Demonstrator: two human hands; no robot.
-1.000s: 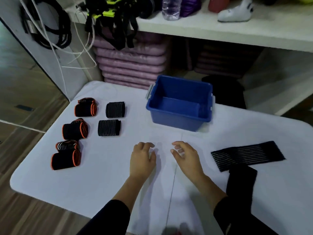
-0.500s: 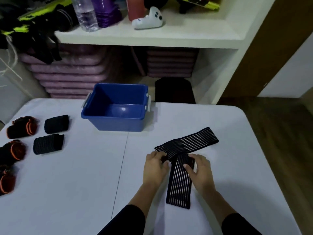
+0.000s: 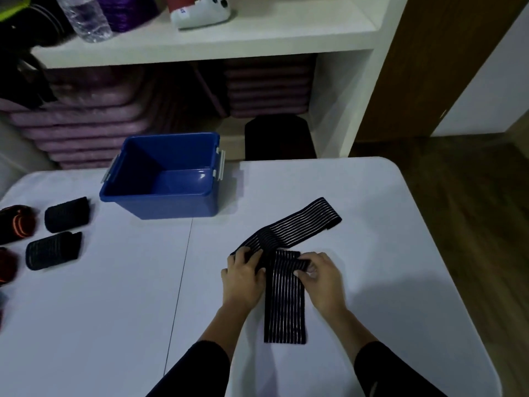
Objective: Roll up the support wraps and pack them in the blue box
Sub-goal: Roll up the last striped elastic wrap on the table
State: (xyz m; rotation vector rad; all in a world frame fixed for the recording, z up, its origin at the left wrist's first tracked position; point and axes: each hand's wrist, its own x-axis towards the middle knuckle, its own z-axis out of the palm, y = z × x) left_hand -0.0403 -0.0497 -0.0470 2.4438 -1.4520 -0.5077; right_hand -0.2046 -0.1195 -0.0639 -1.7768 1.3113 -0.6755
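Observation:
A black striped support wrap [image 3: 284, 305] lies flat on the white table [image 3: 114, 310], running toward me. Its far end is folded over between my hands. My left hand [image 3: 243, 276] pinches the left edge of that fold and my right hand [image 3: 320, 277] pinches the right edge. A second striped wrap [image 3: 300, 224] lies angled behind it, partly under the fold. The empty blue box [image 3: 169, 196] stands at the back, left of my hands. Two rolled black wraps [image 3: 67, 214] [image 3: 53, 250] and orange-trimmed rolls [image 3: 17, 223] rest at the far left.
A white shelf [image 3: 229, 38] behind the table carries a water bottle [image 3: 86, 18], a purple object and a white controller. Purple mats are stacked beneath it. A black stool [image 3: 279, 138] stands behind the table. Wooden floor lies to the right, past the table's rounded edge.
The view swung right from the table's middle to the striped wraps. My hands moved from the bare table onto the near wrap, gripped its far end and folded it over.

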